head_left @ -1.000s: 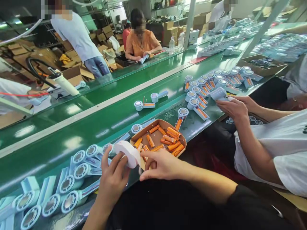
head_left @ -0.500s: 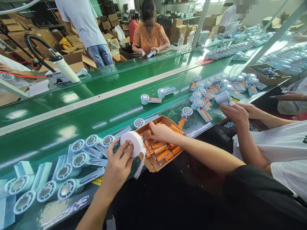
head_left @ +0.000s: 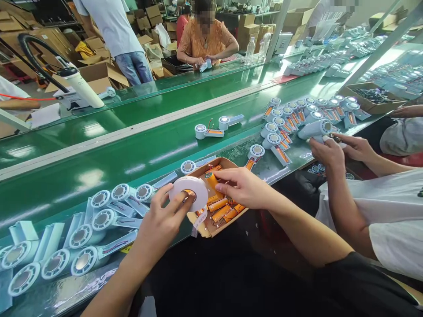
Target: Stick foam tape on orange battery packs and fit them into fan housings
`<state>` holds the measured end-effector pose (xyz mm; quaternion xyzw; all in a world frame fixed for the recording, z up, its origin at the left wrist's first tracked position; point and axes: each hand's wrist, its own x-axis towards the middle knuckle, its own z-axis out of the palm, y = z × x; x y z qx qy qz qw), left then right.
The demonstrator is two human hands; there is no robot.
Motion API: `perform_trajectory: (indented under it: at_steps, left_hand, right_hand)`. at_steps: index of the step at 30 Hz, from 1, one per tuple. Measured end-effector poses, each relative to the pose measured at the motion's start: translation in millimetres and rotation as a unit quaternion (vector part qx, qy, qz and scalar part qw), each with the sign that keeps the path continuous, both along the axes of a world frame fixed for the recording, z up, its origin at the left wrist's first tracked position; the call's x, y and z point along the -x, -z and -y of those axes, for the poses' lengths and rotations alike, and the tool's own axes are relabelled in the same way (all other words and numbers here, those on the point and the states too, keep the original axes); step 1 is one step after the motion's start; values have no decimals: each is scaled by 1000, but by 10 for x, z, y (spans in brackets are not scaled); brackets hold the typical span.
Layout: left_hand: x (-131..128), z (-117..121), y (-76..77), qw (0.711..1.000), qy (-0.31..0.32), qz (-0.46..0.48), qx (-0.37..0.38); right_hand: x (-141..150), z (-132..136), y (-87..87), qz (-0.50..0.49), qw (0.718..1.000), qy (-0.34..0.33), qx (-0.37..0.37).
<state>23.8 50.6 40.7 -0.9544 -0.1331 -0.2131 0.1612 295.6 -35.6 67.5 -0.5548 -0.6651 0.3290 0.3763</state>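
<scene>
My left hand (head_left: pixel 161 225) grips a white roll of tape (head_left: pixel 189 192) at the conveyor's near edge, a short strip hanging from it. My right hand (head_left: pixel 244 187) pinches one orange cylindrical battery (head_left: pixel 212 182) just above an open cardboard box (head_left: pixel 202 226) filled with several orange batteries. The battery is close to the tape roll. Light blue fan housings (head_left: pixel 99 220) with round heads lie in rows to the left of my left hand.
A green conveyor belt (head_left: pixel 139 145) runs across. A co-worker on my right (head_left: pixel 330 152) holds a white fan body beside rows of housings (head_left: pixel 297 114). Two housings (head_left: pixel 211 130) lie mid-belt. Other people stand and sit across the belt among cardboard boxes.
My right hand went from the tape roll into the box and has come up with one orange battery. My left hand kept the roll and turned it face up.
</scene>
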Motion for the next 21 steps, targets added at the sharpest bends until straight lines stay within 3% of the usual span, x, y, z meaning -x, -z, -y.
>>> perform_trajectory:
  at_steps: [3,6,8,10,13,17,19,21]
  left_hand:
    - [-48,-15,-77,1000,10,-6,1]
    - [-100,-43,-181,999,35,-10,1]
    - [-145,-55,-243,999,44,-19,6]
    - [-202,-42,-274,999,33,-15,13]
    - [-324,49,-241,1000,5,21,7]
    - [-572,248,-125,997,-17,80,1]
    - [-686,323,-68,994,-25,107,8]
    - [-722,365,-2,992,-20,123,21]
  right_hand:
    - [-34,-17,-45,65,998,-22,3]
    - [-95,-37,-49,73,995,-39,51]
    - [-112,-56,-13,6,996,-34,85]
    - [-68,-76,62,-134,988,4,81]
    - [163,-91,251,-345,930,129,-10]
    - [619,-101,602,-447,832,306,-124]
    - [718,-140,737,-455,817,329,-133]
    - [609,-228,764,-456,821,324,-113]
